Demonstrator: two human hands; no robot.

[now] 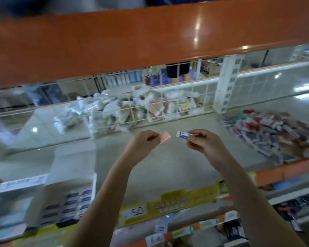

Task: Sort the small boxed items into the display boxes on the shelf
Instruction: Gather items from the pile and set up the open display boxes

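Note:
My left hand point(143, 145) pinches a small pink box point(164, 138) above the middle of the shelf. Just to its right, my right hand point(206, 145) pinches a small white and blue box point(183, 135) by one end. The two boxes are a short gap apart and touch nothing else. A heap of small red, blue and white boxes point(273, 132) lies on the shelf point(168, 166) at the right. A white display box point(68, 196) holding rows of blue-labelled boxes stands at the front left.
An orange upper shelf point(150, 41) overhangs the work area. A white wire rack point(132, 111) behind my hands holds clear bags of goods. More white display boxes point(12, 202) stand at the far left. Price labels point(168, 204) line the shelf's front edge.

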